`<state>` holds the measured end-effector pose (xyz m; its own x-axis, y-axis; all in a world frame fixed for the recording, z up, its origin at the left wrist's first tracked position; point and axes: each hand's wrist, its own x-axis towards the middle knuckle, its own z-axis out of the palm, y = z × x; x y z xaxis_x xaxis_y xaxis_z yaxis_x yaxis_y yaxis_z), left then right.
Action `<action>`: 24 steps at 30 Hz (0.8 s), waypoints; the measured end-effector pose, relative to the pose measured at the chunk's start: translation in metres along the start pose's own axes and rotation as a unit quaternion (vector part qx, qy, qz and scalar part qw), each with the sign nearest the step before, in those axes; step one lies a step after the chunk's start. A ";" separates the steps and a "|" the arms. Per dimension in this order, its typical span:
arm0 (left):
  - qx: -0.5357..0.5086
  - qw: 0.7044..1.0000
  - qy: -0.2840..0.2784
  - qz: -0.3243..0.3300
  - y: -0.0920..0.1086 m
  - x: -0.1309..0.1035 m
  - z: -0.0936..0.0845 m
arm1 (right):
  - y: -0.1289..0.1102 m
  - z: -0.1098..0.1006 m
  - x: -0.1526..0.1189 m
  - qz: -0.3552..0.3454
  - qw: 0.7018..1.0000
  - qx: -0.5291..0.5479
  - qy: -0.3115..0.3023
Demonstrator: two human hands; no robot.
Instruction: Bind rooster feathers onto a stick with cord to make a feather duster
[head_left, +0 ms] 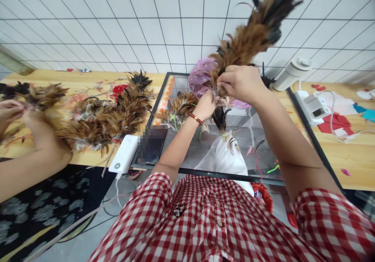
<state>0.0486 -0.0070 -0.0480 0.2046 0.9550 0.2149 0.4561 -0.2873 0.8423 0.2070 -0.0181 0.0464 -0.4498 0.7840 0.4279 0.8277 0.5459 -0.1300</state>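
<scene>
A long bundle of brown and black feathers [249,39] slants up and to the right in front of the tiled wall. My right hand [241,83] is closed, thumb and fingers pinched at its lower part. Fingers of my left hand [206,106] pinch the lower end, just below and left of the right hand; exactly what lies between the fingertips is too small to tell. Behind the hands sits a crumpled purple plastic bag [202,74]. A dark feather tuft [220,117] stands below them, above a white plastic bag [230,156].
A black-framed glass panel [187,152] lies under my arms. Left are a white power bank [124,152], a phone [152,145] and piled feathers [108,117]. Another person's hands [17,113] handle feathers further left. A white bottle [293,73] and charger [315,106] stand right.
</scene>
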 end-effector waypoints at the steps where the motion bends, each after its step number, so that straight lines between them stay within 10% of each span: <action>1: 0.048 0.999 -0.024 0.010 0.003 -0.004 0.001 | 0.001 -0.001 0.008 -0.017 0.999 -0.021 -0.019; 13: 0.357 0.923 -0.095 0.109 0.031 -0.028 -0.011 | 0.066 0.060 0.043 0.133 0.968 0.214 -0.009; 21: 0.294 0.935 -0.177 0.090 0.014 -0.021 -0.073 | 0.130 -0.008 -0.010 0.374 0.900 0.128 -0.184; 24: 0.148 0.971 -0.170 0.086 0.008 -0.020 -0.094 | 0.162 -0.021 -0.047 0.317 0.926 0.137 -0.154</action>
<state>-0.0329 -0.0209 0.0009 0.5505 0.8257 0.1230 0.6082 -0.4975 0.6185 0.3694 0.0273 0.0245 -0.0113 0.9965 -0.0822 0.8611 -0.0321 -0.5074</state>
